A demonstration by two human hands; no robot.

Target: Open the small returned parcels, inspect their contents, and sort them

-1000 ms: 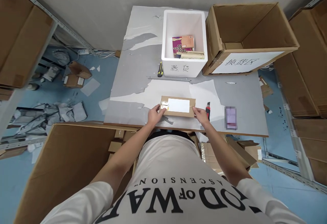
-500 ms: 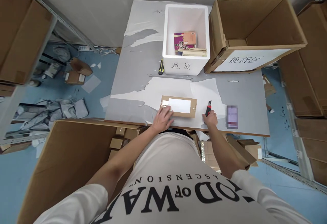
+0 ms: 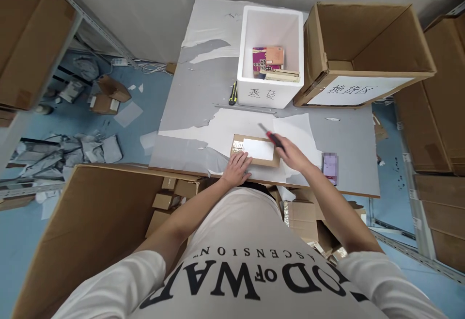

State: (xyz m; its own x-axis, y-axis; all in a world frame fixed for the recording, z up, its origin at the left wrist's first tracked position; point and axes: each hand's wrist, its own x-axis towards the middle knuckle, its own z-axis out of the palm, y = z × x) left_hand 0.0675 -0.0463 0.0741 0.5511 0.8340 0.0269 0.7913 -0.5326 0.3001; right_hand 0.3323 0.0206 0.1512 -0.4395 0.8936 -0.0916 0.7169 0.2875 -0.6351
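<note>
A small cardboard box point(image 3: 236, 145) with a white label lies on the table near its front edge, clear tape showing at its left end. My left hand point(image 3: 237, 167) rests on the box's lower left part, fingers laid over the top. In my right hand point(image 3: 292, 154) is a red and black utility knife point(image 3: 275, 139), gripped by the handle. Its blade points up and left, above the far side of the box. The hand and the knife cover the box's right end.
Behind the box stand a white foam bin point(image 3: 271, 92) with several books and a large open carton point(image 3: 378, 74). A yellow and black cutter point(image 3: 233, 93) lies beside the bin. A phone point(image 3: 330, 168) is at the right. Below the table, a big carton point(image 3: 109, 202) sits at the left.
My right hand has lifted the utility knife from the tabletop and carried it left, over the box. My left hand stays on the box. The view has shifted slightly.
</note>
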